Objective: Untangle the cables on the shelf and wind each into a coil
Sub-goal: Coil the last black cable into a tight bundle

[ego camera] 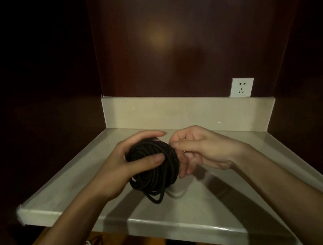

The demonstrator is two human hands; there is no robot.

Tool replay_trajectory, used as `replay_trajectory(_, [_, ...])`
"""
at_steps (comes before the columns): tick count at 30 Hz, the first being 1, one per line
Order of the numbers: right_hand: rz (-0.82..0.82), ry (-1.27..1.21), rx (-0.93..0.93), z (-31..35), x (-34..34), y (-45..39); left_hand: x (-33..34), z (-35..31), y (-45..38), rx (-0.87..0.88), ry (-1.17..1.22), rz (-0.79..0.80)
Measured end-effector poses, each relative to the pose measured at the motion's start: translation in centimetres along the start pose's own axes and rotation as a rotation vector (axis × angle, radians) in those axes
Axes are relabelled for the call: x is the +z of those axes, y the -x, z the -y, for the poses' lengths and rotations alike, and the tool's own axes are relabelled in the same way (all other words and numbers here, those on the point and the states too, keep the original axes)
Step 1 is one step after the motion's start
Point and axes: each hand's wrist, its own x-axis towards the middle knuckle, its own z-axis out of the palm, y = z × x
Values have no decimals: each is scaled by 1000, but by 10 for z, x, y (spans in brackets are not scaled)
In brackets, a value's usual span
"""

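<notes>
Centrally, in the head view, a person's two bare hands are meeting over a pale, glossy shelf [199, 205]; the left hand [125, 163] is gripping a coil of black cable [154, 170], its thumb pressing across the front of the windings and its fingers [152, 134] curling over the top of the bundle; the coil is being held just above the shelf surface, tilted, with one loose loop [155, 198] hanging below the rest. The right hand [198, 150] is sitting just beside the coil on its right; its thumb and forefinger are drawn together at the coil's upper right edge, apparently pinching something there, though the cable end itself is too dark and hidden to make out; the remaining fingers [184, 170] are bending downward, touching the coil's right side. Behind the hands, a low pale upstand [195, 113] is running along the back of the shelf; above it a dark wooden panel [179, 48] is carrying a white wall socket [241, 87] near the right corner, with a soft light reflection showing on the wood. Below the shelf's front edge, a brown floor is showing with dark, blurred shapes that cannot be identified.
</notes>
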Motion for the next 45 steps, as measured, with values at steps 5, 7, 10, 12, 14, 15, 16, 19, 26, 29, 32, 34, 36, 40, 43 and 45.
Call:
replay_trajectory(5, [-35,-133,29,-5,-9,-16,-5,13,-9,33,14,-88])
replay_trajectory(7, [-50,-182,48,-9,-9,-20,-11,14,-9,84,-152,-27])
replay_trajectory(10, [-49,-245,78,-14,-7,-20,-16,12,-8,118,-380,36])
replay_trajectory(12, [-41,-264,81,-14,-6,-22,-16,11,-9,138,-410,42])
replay_trajectory(14, [-51,-277,71,-14,-4,-24,-15,10,-11,136,-319,39])
replay_trajectory(15, [-61,-277,62,-15,-3,-26,-15,11,-11,134,-268,41])
replay_trajectory(16, [-73,-278,52,-16,-1,-27,-16,11,-12,133,-224,47])
replay_trajectory(19, [-73,-323,28,-21,2,-28,-16,16,-11,133,-138,57])
replay_trajectory(26, [107,-140,33,-10,0,-21,-20,23,-9,174,-32,82])
replay_trajectory(29, [170,49,64,4,-3,-17,-18,24,-7,200,-5,112])
replay_trajectory(32, [239,229,100,20,-5,-15,-16,25,-8,193,70,147])
replay_trajectory(34, [255,373,119,31,-4,-15,-16,24,-7,189,122,161])
replay_trajectory(36, [270,500,105,40,-4,-14,-16,23,-6,163,166,179])
replay_trajectory(40, [243,556,56,46,-5,-12,-15,18,-6,120,284,210])
replay_trajectory(43, [206,566,60,43,-9,-8,-14,18,-8,100,314,201])
replay_trajectory(45, [191,552,69,40,-16,-2,-13,17,-7,108,329,211])
